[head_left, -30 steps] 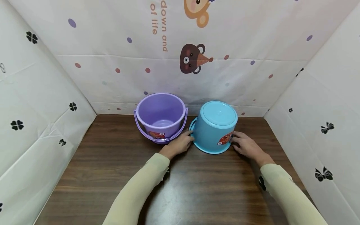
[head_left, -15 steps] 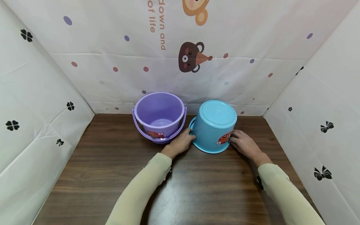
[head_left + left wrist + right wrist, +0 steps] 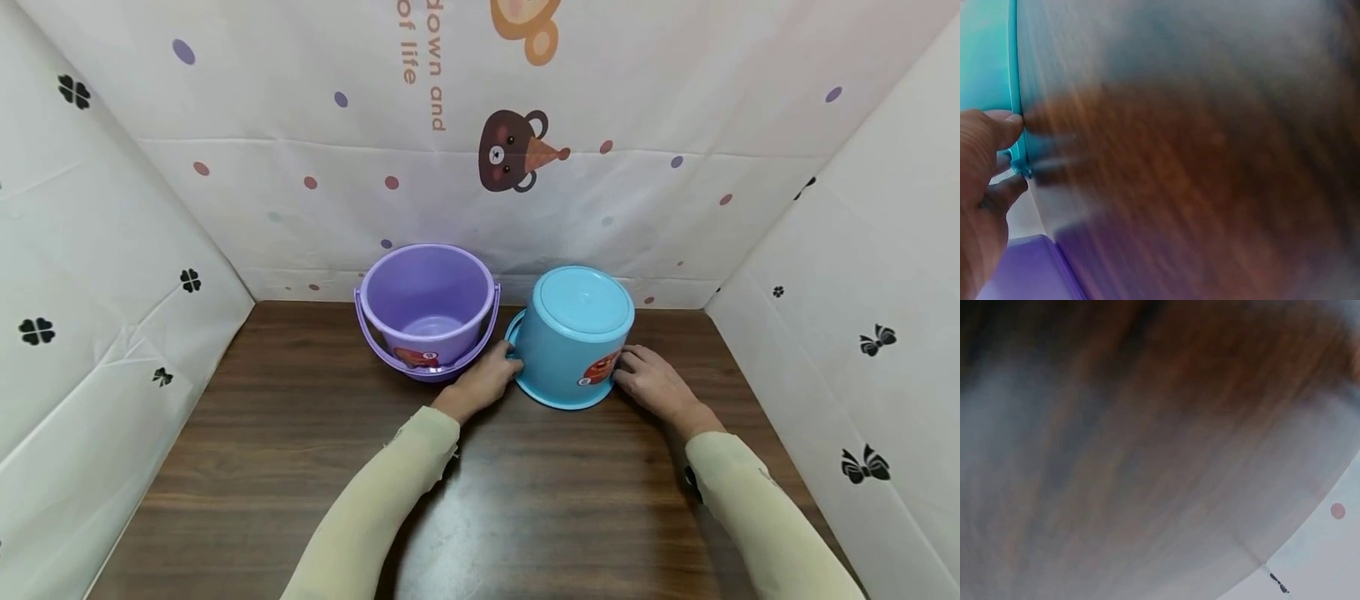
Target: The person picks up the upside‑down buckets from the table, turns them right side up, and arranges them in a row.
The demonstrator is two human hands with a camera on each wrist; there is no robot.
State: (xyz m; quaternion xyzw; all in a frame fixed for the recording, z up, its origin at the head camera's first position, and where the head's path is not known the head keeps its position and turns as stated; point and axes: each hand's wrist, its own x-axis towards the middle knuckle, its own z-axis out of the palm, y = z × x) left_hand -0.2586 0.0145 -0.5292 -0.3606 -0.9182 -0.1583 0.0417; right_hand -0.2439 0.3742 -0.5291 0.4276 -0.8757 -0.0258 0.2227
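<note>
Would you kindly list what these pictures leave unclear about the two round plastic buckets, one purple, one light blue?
Overturned light-blue bucket: its inside, head view, hidden by the bucket itself.
Purple bucket: fine print on the red printed label, head view, too small.
Most of that purple bucket: left wrist view, cut off by the bottom edge.

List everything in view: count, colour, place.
Table: 1, brown, under both buckets
Blue bucket: 1, light blue, upside down, right of centre
Purple bucket: 1, purple, upright, left of the blue one
Labels: 2, mostly red, one per bucket
Walls: 3, white, patterned, back and both sides
Animal heads: 2, dark brown and tan, printed on back wall
Lettering: 2 lines, tan, back wall
Left hand: 1, bare, pinching blue bucket's rim
Right hand: 1, bare, at its lower right
Sleeves: 2, pale green, on the arms
</note>
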